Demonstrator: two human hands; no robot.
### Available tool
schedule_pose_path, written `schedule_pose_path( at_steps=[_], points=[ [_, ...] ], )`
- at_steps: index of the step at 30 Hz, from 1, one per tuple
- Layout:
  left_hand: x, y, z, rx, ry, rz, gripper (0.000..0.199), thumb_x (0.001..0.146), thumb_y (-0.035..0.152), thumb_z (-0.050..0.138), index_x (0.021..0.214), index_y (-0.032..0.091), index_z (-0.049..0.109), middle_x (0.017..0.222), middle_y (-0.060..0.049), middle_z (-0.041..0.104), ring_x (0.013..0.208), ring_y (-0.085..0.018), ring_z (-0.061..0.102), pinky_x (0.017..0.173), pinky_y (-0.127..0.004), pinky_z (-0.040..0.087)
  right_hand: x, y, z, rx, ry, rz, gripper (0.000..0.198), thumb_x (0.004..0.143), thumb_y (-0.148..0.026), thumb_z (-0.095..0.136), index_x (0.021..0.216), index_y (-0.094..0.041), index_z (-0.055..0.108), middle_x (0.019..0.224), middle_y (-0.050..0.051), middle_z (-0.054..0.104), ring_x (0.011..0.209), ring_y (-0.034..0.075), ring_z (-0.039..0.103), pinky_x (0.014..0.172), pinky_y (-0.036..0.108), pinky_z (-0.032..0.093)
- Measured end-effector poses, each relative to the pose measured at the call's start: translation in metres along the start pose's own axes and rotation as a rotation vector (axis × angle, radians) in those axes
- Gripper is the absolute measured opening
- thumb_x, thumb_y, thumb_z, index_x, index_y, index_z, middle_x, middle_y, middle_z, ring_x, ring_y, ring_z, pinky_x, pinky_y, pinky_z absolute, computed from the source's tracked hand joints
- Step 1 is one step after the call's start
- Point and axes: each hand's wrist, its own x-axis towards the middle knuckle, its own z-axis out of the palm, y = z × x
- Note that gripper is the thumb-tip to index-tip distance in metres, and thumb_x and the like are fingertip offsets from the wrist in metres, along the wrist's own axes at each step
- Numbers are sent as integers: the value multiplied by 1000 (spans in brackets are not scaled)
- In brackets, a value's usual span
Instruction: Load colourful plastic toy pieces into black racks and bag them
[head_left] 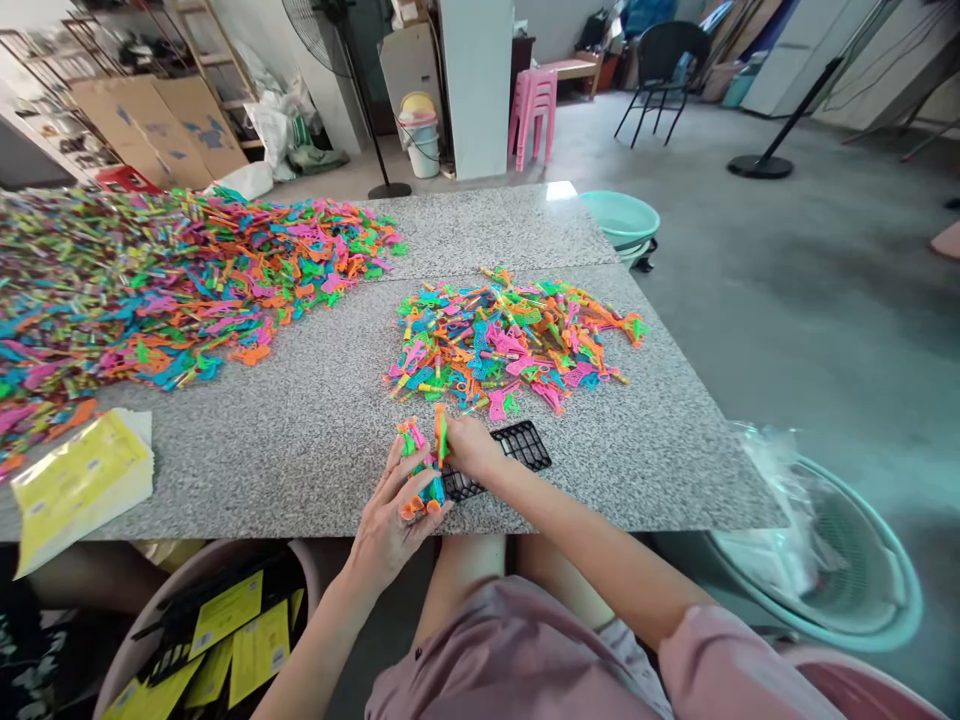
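Observation:
My left hand (390,508) is curved around a row of small plastic toy guns (420,480) in pink, green, blue and orange. They stand at the left end of a black grid tray (523,446), which lies on the speckled table. Closed beside them is my right hand (472,450), with an orange and green toy gun (440,436) at its fingertips. My right hand and forearm hide the middle of the tray. Just beyond lies a loose heap of mixed toy guns (510,340).
A much larger pile of toy guns (187,280) covers the table's left part. Yellow printed cards (82,465) lie at the left front edge. Below stands a tub (306,570) with yellow cards and black trays. A green basket (896,560) holds clear plastic bags at the right.

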Motion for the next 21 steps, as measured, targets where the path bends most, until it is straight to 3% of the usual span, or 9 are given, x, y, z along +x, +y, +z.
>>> schedule_pose_path(
  at_steps=[3,9,12,18,21],
  points=[
    [-1,0,-1,3,7,-4,28,91,25,64,117,21,58,137,-12,57,148,-34,25,114,-55,41,3,-5,-4,-56,-40,-77,40,89,-21,57,128,-14,56,91,12,74,88,25,70,73,29,48],
    [2,0,-7,58,18,85,31,92,23,63,123,22,59,131,-8,64,148,-32,26,111,-51,46,13,-8,0,15,-50,-99,21,86,-21,60,106,-20,65,94,7,74,89,22,69,73,26,45],
    [8,-3,-11,68,-35,120,29,92,23,61,121,22,60,127,-7,67,146,-31,30,113,-53,43,11,-8,1,17,-58,-92,23,87,-23,59,110,-21,62,94,7,73,88,23,68,73,27,47],
    [11,-3,-14,43,-100,80,28,93,28,59,121,21,59,129,-8,64,146,-29,33,109,-45,48,0,35,-24,-176,126,-57,28,89,-10,56,116,-15,59,120,12,62,110,21,61,91,27,48],
    [10,-2,-13,38,-92,80,27,94,28,58,120,21,59,130,-9,64,146,-29,31,108,-45,49,8,54,-38,-401,57,-121,35,89,-2,48,120,-13,58,120,15,60,109,22,61,89,30,50]
  ],
)
